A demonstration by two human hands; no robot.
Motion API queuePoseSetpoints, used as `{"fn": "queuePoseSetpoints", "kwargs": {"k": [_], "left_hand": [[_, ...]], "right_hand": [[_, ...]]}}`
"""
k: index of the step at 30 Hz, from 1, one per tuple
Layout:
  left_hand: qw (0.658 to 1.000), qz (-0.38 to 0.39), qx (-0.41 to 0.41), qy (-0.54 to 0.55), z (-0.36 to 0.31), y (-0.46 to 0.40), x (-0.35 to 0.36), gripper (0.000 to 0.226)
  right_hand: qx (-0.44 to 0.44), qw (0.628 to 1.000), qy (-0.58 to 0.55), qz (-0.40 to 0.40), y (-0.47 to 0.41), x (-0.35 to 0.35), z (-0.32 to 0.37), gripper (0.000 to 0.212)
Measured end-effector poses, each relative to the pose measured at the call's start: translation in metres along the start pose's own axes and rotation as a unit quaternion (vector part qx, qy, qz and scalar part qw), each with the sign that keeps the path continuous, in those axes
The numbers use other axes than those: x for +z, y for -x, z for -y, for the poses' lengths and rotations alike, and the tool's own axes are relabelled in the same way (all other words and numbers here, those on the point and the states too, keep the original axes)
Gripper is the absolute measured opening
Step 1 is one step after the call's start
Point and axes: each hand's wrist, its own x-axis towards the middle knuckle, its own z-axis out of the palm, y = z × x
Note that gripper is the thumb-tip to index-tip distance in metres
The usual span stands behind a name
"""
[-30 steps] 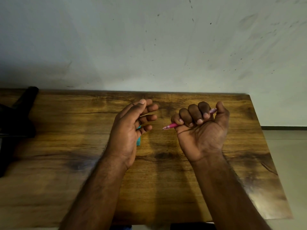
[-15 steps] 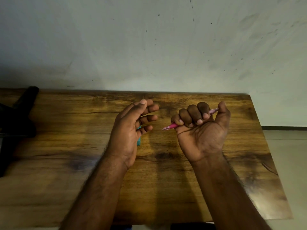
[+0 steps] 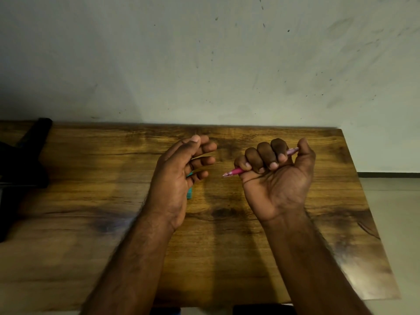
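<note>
Head view: my right hand (image 3: pixel 276 178) fists a pink pen (image 3: pixel 236 171), light, stiff; I'd hold mid-barrel. Left hand (image 3: pixel 179 176) relaxed near table's (image 3: pixel 91 178) far edge.

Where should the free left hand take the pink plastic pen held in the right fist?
Probably at the tapered tip end of the pink plastic pen, which sticks out of the right hand toward the left hand. Come from the left, pinching across the barrel: the middle is wrapped by curled fingers, and only a short stub shows by the thumb.
</note>
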Motion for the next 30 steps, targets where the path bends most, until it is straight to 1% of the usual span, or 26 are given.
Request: {"fn": "queuePoseSetpoints", "kwargs": {"k": [17, 23, 30], "left_hand": [[1.0, 0.001, 0.003, -0.004, -0.0003, 0.0002, 0.0001, 0.042], [1.0, -0.001, -0.006, 0.007, -0.002, 0.0016, 0.0012, 0.042], [0.999, 0.014, -0.02, 0.041, -0.0052, 0.0034, 0.002, 0.047]], "right_hand": [[0.002, 1.0, 0.003, -0.002, -0.0002, 0.0014, -0.0011, 0.058], [0.003, 1.0, 0.006, -0.005, -0.0001, 0.0008, -0.0002, 0.057], [-0.002, 1.0, 0.002, -0.011, -0.0007, -0.0005, 0.0, 0.057]]}}
